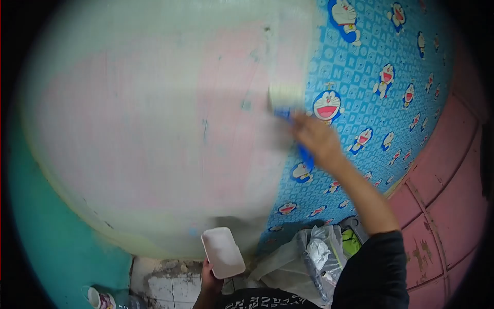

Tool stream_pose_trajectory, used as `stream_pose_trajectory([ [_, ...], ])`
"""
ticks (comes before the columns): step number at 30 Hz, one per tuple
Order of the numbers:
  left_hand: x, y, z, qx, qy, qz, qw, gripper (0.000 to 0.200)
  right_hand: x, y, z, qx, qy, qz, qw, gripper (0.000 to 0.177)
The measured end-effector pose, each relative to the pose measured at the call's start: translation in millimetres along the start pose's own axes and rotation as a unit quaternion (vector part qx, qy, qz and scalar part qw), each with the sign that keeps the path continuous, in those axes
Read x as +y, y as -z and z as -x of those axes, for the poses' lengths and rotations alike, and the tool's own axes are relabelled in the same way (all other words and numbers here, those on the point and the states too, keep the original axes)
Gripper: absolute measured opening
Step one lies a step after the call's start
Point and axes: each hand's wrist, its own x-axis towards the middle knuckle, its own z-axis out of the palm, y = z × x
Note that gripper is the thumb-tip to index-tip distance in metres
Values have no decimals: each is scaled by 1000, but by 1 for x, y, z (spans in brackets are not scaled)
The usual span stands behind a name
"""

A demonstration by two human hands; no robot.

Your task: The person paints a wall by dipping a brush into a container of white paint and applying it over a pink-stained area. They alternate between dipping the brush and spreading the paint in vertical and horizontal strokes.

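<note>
A person is facing a wall and holding a wide brush in the right hand. The right fingers are closing around the blue handle, whose end is sticking out below the hand. The brush is slanting up and to the left, and its broad, pale cream bristles are lying at the pale part of the wall, just beside the edge of the patterned wallpaper. Motion is blurring the brush and the hand, so whether the bristles are touching the wall is hard to tell.

The wall is showing uneven whitish and pale pink patches, with small greenish marks and thin dark scratches. The wallpaper is covering its right side in blue, with a repeating blue-and-white cartoon cat.

Low in the view, the left hand is holding a shallow, pale rectangular container by its lower left side, with the fingers gripping near the rim. The container is tilting, its open side is facing up toward the camera, and its inside is looking pale with a greyish shade.

Clear plastic is lying bunched below the wallpaper, and a white bucket is standing at the lower left, near a green wall.
</note>
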Motion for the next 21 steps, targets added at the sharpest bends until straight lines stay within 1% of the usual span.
stream_pose_trajectory([
  [1,-4,4,0,11,-1,-1,1000,58,-39,-14,37,-13,-23,-44,999,32],
  [2,-6,5,1,22,0,-2,1000,58,-76,-24,71,-63,-30,-72,995,35],
  [3,-8,7,2,35,3,-3,999,58,-112,-35,102,-103,-45,-106,988,33],
  [6,-8,15,10,63,6,-17,998,60,-197,-75,188,-233,-104,-213,943,29],
  [8,-7,17,16,68,7,-22,997,61,-219,-83,213,-299,-133,-259,909,29],
  [10,-3,18,18,68,2,-21,997,62,-218,-92,219,-339,-148,-283,885,31],
  [11,-4,22,18,77,-4,-26,997,63,-203,-83,199,-295,-146,-273,904,30],
  [12,-3,26,19,79,-5,-23,997,62,-182,-84,187,-227,-151,-290,918,33],
  [13,-3,30,20,82,-5,-20,996,62,-156,-84,175,-212,-161,-314,911,37],
  [14,-2,32,21,84,-3,-17,996,62,-131,-64,140,-170,-158,-324,917,36],
  [16,3,26,22,83,-10,-15,996,61,-94,-46,109,-128,-139,-289,938,33],
  [17,5,24,21,83,-13,-14,996,61,-85,-34,96,-99,-140,-257,951,26],
  [20,3,34,20,88,-16,-21,996,61,-87,-20,76,45,-138,-161,976,26],
  [21,3,33,19,92,-19,-23,995,61,-94,-25,83,46,-142,-154,977,27],
])
